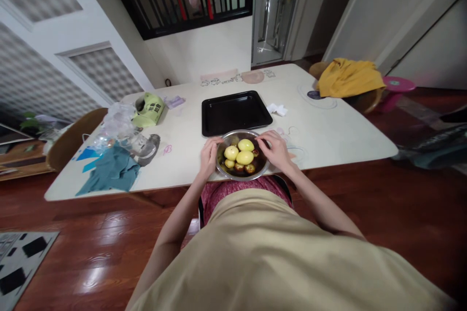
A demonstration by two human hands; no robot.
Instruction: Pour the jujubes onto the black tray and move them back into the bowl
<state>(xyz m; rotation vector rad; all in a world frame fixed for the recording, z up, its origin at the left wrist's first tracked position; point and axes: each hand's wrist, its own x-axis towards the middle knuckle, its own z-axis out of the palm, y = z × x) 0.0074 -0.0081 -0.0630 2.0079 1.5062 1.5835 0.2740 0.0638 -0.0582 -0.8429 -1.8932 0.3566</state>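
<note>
A round metal bowl (242, 178) sits at the table's near edge, right in front of my body. Inside are several smooth yellow rounded pieces (244, 157), some larger and egg-shaped, with smaller reddish-brown ones (239, 167) at the near side; I cannot tell their kind. My left hand (209, 156) grips the bowl's left rim, its fingers partly hidden. On the opposite side my right hand (276, 148) holds the rim, thumb and fingers closed about it. Just beyond the bowl lies a black baking tray (235, 112).
On the white table (182, 160), a teal cloth (111, 170), clear plastic bags (118, 121) and a green package (149, 109) lie left. A crumpled tissue (278, 109) rests right of the tray. A yellow cloth (350, 77) drapes a chair near a pink stool (399, 83).
</note>
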